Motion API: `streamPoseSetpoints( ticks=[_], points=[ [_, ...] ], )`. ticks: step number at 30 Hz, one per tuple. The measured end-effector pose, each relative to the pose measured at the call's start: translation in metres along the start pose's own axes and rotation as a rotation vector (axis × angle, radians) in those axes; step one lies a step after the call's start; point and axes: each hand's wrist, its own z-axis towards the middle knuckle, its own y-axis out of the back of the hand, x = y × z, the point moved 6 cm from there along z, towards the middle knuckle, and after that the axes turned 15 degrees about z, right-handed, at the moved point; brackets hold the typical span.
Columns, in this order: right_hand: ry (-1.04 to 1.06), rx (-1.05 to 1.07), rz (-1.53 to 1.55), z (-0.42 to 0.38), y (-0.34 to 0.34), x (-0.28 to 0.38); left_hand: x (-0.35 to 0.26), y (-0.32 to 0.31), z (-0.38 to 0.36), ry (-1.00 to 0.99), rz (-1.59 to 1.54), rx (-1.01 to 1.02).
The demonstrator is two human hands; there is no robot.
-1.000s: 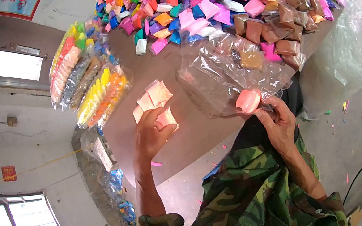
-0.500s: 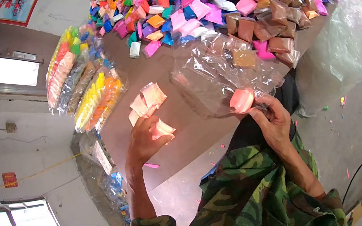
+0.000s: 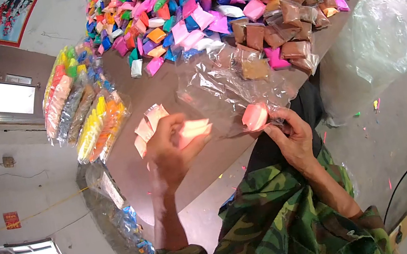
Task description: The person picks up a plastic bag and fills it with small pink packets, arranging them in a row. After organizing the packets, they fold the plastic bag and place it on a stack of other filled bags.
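Note:
My left hand (image 3: 169,151) grips a light-pink packet (image 3: 193,130) between thumb and fingers, raised over the brown table. Just behind that hand lie more light-pink packets (image 3: 151,120) on the tabletop. On the right, my right hand (image 3: 294,138) pinches the edge of a large clear plastic bag (image 3: 218,84), which spreads across the table. Near those fingertips, a pink packet (image 3: 254,117) sits at the bag's near end, seen through or against the film.
A big heap of colourful packets (image 3: 201,17) covers the back of the table (image 3: 154,89), with brown packets (image 3: 255,36) at its right. Filled bags of coloured packets (image 3: 98,125) stand at the left edge. A large translucent bag (image 3: 368,51) hangs at the right.
My left hand has lifted a light-pink packet from the group on the table and moved right with it, toward the bag. My right hand keeps its pinch; the view has shifted slightly.

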Motion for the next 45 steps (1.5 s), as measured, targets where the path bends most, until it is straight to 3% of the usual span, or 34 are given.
streamPoseSetpoints(
  ticks=[5, 12, 15, 18, 21, 24, 33, 36, 45],
  points=[
    [0.058, 0.007, -0.104, 0.002, -0.001, 0.003, -0.049, -0.042, 0.032, -0.099, 0.179, 0.000],
    [0.118, 0.048, -0.182, 0.004, 0.001, 0.005, -0.050, -0.071, 0.041, 0.004, 0.170, 0.204],
    [0.040, 0.033, -0.120, 0.004, -0.002, 0.006, -0.047, -0.069, 0.040, -0.112, 0.188, 0.183],
    [0.083, 0.056, -0.142, 0.004, -0.002, 0.010, -0.066, -0.052, 0.035, 0.035, 0.023, 0.410],
    [0.118, 0.064, -0.157, 0.004, -0.001, 0.007, -0.048, -0.061, 0.032, -0.182, 0.044, 0.258],
    [0.104, 0.064, -0.174, 0.004, -0.002, 0.009, -0.044, -0.062, 0.029, -0.052, 0.004, 0.305],
    [0.094, 0.056, -0.181, 0.003, -0.002, 0.009, -0.065, -0.066, 0.024, -0.208, 0.084, 0.197],
    [0.104, 0.053, -0.179, 0.003, -0.001, 0.008, -0.061, -0.066, 0.023, -0.043, -0.005, 0.294],
    [0.112, 0.051, -0.189, 0.003, -0.001, 0.006, -0.061, -0.071, 0.017, -0.150, -0.078, 0.256]
  ],
)
